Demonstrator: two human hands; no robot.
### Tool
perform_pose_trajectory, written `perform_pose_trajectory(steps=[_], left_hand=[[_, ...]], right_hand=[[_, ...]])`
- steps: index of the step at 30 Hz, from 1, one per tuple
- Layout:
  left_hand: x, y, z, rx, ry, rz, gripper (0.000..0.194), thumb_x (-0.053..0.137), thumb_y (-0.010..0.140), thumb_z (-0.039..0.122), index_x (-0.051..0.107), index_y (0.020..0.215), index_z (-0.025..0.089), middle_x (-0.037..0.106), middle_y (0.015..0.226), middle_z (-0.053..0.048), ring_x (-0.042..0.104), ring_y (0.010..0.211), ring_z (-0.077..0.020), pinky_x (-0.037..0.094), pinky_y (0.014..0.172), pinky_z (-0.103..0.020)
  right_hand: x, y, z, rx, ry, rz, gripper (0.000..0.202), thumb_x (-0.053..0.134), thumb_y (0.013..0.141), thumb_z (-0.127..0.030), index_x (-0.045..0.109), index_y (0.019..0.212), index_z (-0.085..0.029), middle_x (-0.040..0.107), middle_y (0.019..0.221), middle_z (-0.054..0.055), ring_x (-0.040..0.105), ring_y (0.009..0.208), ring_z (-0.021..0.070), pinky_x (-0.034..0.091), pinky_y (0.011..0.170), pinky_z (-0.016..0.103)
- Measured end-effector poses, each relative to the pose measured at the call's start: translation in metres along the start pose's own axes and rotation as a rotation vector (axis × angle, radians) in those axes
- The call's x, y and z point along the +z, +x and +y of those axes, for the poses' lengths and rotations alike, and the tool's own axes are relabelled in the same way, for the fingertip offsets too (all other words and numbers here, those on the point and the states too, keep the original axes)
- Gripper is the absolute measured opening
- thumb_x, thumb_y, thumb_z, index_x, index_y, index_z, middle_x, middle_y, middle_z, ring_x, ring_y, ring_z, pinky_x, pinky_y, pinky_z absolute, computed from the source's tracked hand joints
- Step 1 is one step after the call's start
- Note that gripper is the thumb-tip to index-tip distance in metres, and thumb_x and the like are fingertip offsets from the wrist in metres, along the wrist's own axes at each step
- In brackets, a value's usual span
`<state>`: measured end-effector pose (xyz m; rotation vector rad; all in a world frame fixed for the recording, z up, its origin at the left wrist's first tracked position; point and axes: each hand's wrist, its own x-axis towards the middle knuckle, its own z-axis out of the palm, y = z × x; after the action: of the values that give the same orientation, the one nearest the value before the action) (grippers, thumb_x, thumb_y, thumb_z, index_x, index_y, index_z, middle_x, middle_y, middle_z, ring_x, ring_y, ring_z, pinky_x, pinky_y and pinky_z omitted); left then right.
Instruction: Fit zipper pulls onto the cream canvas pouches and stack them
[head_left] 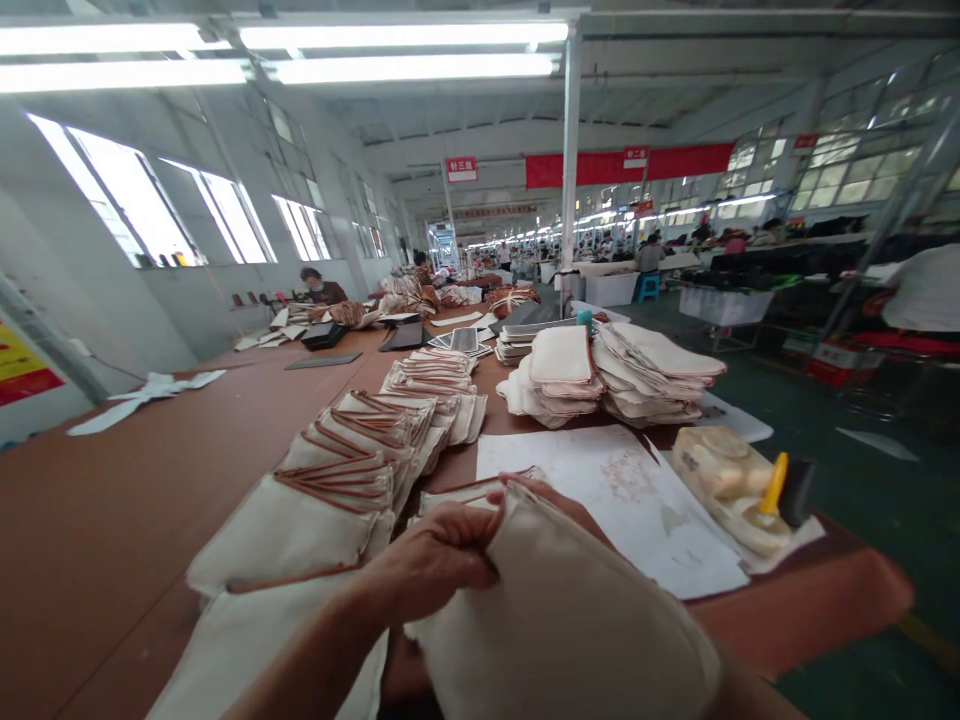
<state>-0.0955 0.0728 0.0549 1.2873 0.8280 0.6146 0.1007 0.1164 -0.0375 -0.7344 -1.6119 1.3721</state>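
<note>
A cream fabric piece [570, 610] with a stitched edge hangs in front of me, tilted. My left hand [442, 555] pinches its upper left corner between thumb and fingers. Behind the same piece is my right hand [562, 505]; its fingers reach the top edge near the corner, and the piece hides most of the hand. To the left, overlapping cream pieces with brown edging [330, 510] run in a long row away from me. Just beyond my hands another brown-edged piece [469, 492] lies on the table.
Stacks of cream pieces [559, 365] stand beyond a white sheet [607, 490] on the brown table [97, 520]. At the right are a plastic-wrapped container [720, 470] and a yellow-handled brush [774, 485]. A person [322, 287] sits at the far left.
</note>
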Motion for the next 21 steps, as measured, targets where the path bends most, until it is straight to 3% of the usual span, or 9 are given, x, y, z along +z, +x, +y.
perform_pose_trajectory(steps=[4, 7, 13, 15, 17, 19, 21], left_hand=[[0.021, 0.004, 0.001, 0.045, -0.052, 0.093, 0.005, 0.065, 0.062, 0.008, 0.065, 0.064, 0.012, 0.061, 0.066, 0.000, 0.051, 0.062, -0.0113, 0.044, 0.064, -0.022], [0.027, -0.001, 0.006, 0.061, -0.002, 0.124, 0.012, 0.070, 0.069, 0.016, 0.060, 0.063, 0.013, 0.058, 0.068, -0.001, 0.049, 0.066, -0.0127, 0.043, 0.066, -0.024], [0.029, -0.015, 0.007, 0.154, 0.092, 0.051, 0.030, 0.068, 0.079, 0.025, 0.048, 0.059, 0.015, 0.050, 0.068, 0.000, 0.043, 0.067, -0.0117, 0.039, 0.064, -0.023], [0.029, -0.016, 0.000, 0.160, 0.143, 0.103, 0.024, 0.065, 0.078, 0.021, 0.049, 0.061, 0.015, 0.050, 0.068, 0.001, 0.043, 0.067, -0.0115, 0.039, 0.065, -0.023], [0.027, -0.017, -0.010, 0.149, 0.252, 0.200, 0.019, 0.060, 0.079, 0.019, 0.052, 0.063, 0.015, 0.048, 0.065, 0.002, 0.040, 0.064, -0.0105, 0.036, 0.060, -0.021], [0.022, -0.019, -0.019, 0.117, 0.337, 0.274, 0.015, 0.058, 0.080, 0.018, 0.054, 0.065, 0.015, 0.046, 0.063, 0.003, 0.037, 0.062, -0.0100, 0.033, 0.056, -0.020], [0.013, -0.024, -0.023, 0.068, 0.309, 0.264, 0.007, 0.060, 0.077, 0.019, 0.059, 0.072, 0.015, 0.050, 0.067, 0.003, 0.042, 0.065, -0.0109, 0.034, 0.059, -0.020]], right_hand=[[0.012, -0.024, -0.030, 0.039, 0.201, -0.092, 0.036, 0.060, 0.089, -0.033, 0.064, 0.123, -0.021, 0.072, 0.104, 0.007, 0.066, 0.096, 0.0264, 0.053, 0.082, 0.037], [0.011, -0.032, -0.040, -0.003, 0.352, -0.149, 0.039, 0.063, 0.085, -0.028, 0.064, 0.124, -0.023, 0.069, 0.115, 0.008, 0.063, 0.106, 0.0272, 0.049, 0.092, 0.038], [0.021, -0.043, -0.050, -0.406, -0.033, -0.082, 0.042, 0.064, 0.090, -0.029, 0.057, 0.131, -0.028, 0.057, 0.129, 0.011, 0.051, 0.124, 0.0293, 0.040, 0.106, 0.043], [0.028, -0.046, -0.047, -0.432, -0.110, -0.054, 0.042, 0.063, 0.090, -0.028, 0.055, 0.131, -0.029, 0.059, 0.122, 0.011, 0.056, 0.115, 0.0278, 0.045, 0.100, 0.039], [0.031, -0.049, -0.040, -0.367, -0.139, -0.070, 0.036, 0.062, 0.091, -0.027, 0.058, 0.126, -0.027, 0.064, 0.109, 0.008, 0.062, 0.100, 0.0245, 0.050, 0.089, 0.034], [0.029, -0.050, -0.035, -0.265, -0.157, -0.112, 0.019, 0.059, 0.093, -0.027, 0.064, 0.111, -0.023, 0.066, 0.092, 0.004, 0.064, 0.084, 0.0204, 0.051, 0.077, 0.028], [0.024, -0.052, -0.035, -0.205, -0.187, -0.143, 0.012, 0.056, 0.095, -0.029, 0.065, 0.095, -0.021, 0.065, 0.082, 0.002, 0.063, 0.076, 0.0179, 0.049, 0.071, 0.026]])
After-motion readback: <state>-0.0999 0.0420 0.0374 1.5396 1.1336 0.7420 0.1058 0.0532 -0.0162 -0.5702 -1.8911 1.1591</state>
